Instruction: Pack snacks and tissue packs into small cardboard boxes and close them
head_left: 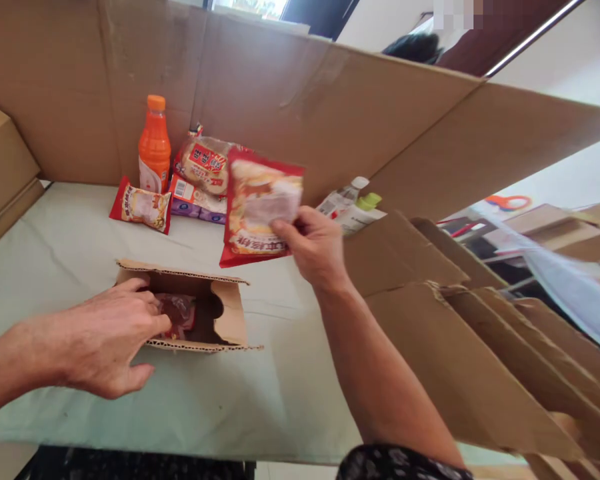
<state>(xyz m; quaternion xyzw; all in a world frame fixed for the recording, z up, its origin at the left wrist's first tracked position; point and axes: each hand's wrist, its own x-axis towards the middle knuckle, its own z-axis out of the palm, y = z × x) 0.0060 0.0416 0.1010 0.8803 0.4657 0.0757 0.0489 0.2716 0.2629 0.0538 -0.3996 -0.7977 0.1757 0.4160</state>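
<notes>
Above pale cloth [290,400], the right hand [323,247] holds a red packet [257,193].

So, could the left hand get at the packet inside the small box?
Likely yes: the left hand is at the small box, whose open top leaves the way to the packet free.

My table [220,403], pale green. Mid-dial: open carton [233,317]. Eleven o'clock: orange bottle [154,148], red snack packet [143,206] just before it. Twelve: purple packs [186,208]. Two: white-capped bottle [351,191], green-capped pack [363,217], bases hidden from me.
</notes>
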